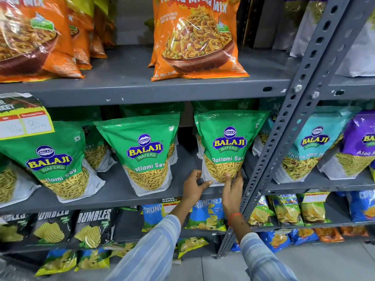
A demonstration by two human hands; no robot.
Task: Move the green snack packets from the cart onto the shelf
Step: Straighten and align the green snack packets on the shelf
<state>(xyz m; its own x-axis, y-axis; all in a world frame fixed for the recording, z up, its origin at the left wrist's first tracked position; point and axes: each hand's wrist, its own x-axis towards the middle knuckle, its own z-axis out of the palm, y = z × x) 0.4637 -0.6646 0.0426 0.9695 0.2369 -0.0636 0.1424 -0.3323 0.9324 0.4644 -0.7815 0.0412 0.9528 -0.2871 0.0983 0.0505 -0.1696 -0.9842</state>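
Green Balaji Ratlami Sev packets stand upright on the grey middle shelf. The rightmost green packet stands at the shelf's right end beside the slotted upright. My left hand touches its bottom left corner with fingers curled. My right hand grips its lower front edge. A second green packet stands just to the left, and a third green packet sits further left, with more green packets behind them. The cart is out of view.
Orange mix packets fill the shelf above. Black and blue chip bags sit on lower shelves. A grey slotted upright divides this bay from teal and purple packets on the right. A price tag hangs at left.
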